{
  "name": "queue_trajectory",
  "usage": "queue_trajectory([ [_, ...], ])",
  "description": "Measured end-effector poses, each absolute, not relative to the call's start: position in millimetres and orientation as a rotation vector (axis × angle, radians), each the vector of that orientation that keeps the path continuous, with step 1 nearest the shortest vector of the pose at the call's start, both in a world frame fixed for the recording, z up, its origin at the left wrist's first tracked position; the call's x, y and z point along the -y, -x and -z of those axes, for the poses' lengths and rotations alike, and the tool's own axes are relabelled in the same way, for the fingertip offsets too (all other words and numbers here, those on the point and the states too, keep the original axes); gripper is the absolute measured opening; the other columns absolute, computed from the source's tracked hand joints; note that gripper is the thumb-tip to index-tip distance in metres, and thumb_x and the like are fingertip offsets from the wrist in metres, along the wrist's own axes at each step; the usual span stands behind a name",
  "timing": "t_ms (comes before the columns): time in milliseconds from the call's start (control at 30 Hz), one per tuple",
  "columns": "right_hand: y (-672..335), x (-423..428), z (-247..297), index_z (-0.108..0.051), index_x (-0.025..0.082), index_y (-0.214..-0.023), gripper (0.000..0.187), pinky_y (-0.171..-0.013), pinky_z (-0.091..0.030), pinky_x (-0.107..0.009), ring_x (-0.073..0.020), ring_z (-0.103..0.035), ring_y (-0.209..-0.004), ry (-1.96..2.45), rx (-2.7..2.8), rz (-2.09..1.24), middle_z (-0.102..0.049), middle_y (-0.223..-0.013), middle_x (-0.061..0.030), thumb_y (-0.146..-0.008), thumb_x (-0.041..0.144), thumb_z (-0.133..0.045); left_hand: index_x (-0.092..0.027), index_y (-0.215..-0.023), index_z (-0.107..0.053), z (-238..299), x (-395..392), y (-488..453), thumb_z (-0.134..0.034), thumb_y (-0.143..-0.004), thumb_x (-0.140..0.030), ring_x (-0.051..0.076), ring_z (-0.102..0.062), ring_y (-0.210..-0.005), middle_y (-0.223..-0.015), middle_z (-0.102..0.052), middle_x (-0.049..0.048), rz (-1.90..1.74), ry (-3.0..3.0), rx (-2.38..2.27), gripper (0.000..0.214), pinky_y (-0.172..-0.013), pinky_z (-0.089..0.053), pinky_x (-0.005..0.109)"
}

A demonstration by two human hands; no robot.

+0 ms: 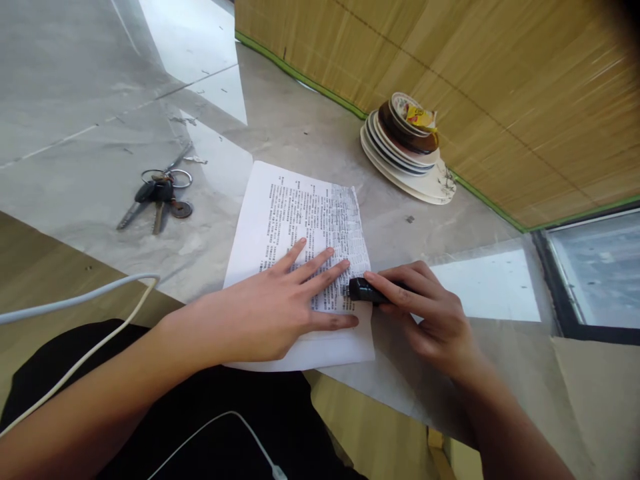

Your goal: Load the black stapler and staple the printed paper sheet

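A white sheet of paper (260, 227) printed with columns of small dark characters lies on the grey stone-look counter. Dense grey overprinting covers the characters along its right side. My left hand (280, 307) rests flat on the sheet with its fingers spread. In my right hand (430, 313) is a small black roller stamp (365, 291), gripped between thumb and fingers. Its tip touches or hovers just over the printing near the sheet's right edge; I cannot tell which. My palm and fingers hide the rear of the stamp.
A bunch of keys (159, 193) on rings lies left of the paper. Stacked plates (400, 153) with a yellow packet (421, 117) stand by the bamboo blind (475, 87). A window frame (560, 287) is at right. White cables (75, 300) cross by my left arm.
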State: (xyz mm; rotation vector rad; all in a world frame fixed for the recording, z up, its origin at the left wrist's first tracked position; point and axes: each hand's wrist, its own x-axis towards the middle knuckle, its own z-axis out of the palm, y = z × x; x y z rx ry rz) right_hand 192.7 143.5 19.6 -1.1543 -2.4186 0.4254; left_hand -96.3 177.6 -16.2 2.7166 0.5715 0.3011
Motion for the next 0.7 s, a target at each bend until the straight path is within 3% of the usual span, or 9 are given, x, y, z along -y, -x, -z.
queue_trajectory([
  [133,-193.9,-138.6,-17.0,-0.048,0.041,-0.157,0.078,-0.084,-0.052,-0.047,-0.0286,-0.060,-0.101,1.203,2.467,-0.384,-0.070,-0.123,-0.0067,-0.090,0.001,-0.050,-0.053,-0.154,-0.046,16.7,-177.2,96.5,-0.058,-0.100,-0.024,0.037,-0.010,-0.164,-0.178,-0.014,-0.0052,-0.287,-2.714,-0.571,0.062,-0.130,-0.010,0.068],
  [333,-187.1,-132.6,-17.1,-0.045,0.036,-0.160,0.090,-0.083,-0.046,-0.050,-0.0318,-0.058,-0.101,1.260,2.661,-0.052,-0.070,-0.121,-0.0094,-0.080,-0.004,-0.052,-0.054,-0.155,-0.044,16.8,-177.6,96.1,-0.059,-0.099,-0.022,0.036,-0.008,-0.164,-0.178,-0.013,-0.0066,-0.268,-2.706,-0.569,0.066,-0.131,-0.007,0.068],
  [433,-186.7,-135.5,-17.3,-0.048,0.037,-0.158,0.087,-0.082,-0.046,-0.050,-0.0315,-0.058,-0.099,1.246,2.665,-0.067,-0.071,-0.121,-0.0086,-0.080,-0.002,-0.054,-0.053,-0.156,-0.044,17.0,-178.1,96.1,-0.061,-0.098,-0.021,0.036,-0.008,-0.164,-0.178,-0.011,-0.0055,-0.253,-2.716,-0.561,0.068,-0.130,-0.008,0.068],
  [567,-198.5,-144.3,-17.9,-0.049,0.041,-0.156,0.077,-0.082,-0.051,-0.045,-0.0269,-0.061,-0.098,1.120,2.439,-0.349,-0.072,-0.122,-0.0050,-0.090,0.002,-0.055,-0.053,-0.158,-0.040,16.6,-179.0,97.1,-0.062,-0.096,-0.017,0.037,-0.008,-0.164,-0.179,-0.006,-0.0025,-0.232,-2.755,-0.544,0.075,-0.130,-0.009,0.069],
  [700,-217.3,-153.1,-22.7,-0.057,0.038,-0.151,0.062,-0.083,-0.052,-0.043,-0.0252,-0.063,-0.095,1.151,2.325,-0.392,-0.073,-0.116,-0.0053,-0.096,0.010,-0.058,-0.054,-0.159,-0.037,15.3,-180.9,99.0,-0.062,-0.093,-0.011,0.038,-0.008,-0.163,-0.179,-0.004,-0.0023,-0.226,-2.801,-0.523,0.082,-0.130,-0.011,0.068],
])
